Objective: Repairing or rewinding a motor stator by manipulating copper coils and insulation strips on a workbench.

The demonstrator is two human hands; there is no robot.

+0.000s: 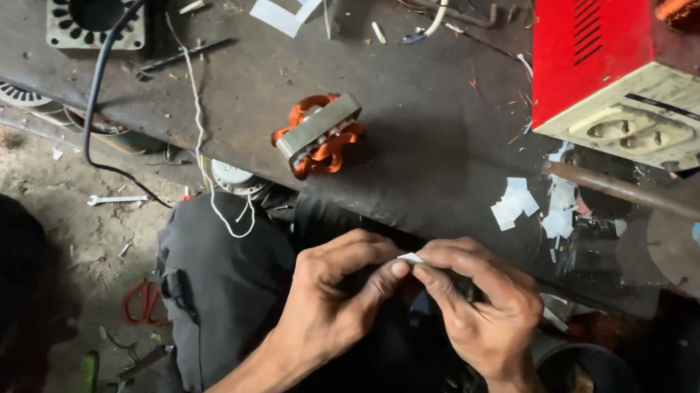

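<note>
While both hands meet above the lap, the left hand [335, 301] and right hand [485, 310] pinch a small white paper strip [411, 258] between fingertips, just below the bench [418, 144] edge. Judged light, thin and easily creased, the strip is best held by its ends. On the dark, scuffed bench lie a copper-wound coil [319, 135], white paper scraps [515, 203] and a boxy red metal case [585, 65].

Single view, head-worn camera: looks steeply down from above the person's lap, close to the two bare hands at lower centre of the frame. Faces forward over a dark, scuffed metal workbench [418, 144] filling the upper frame; dirt floor [36, 169] at left.
</note>
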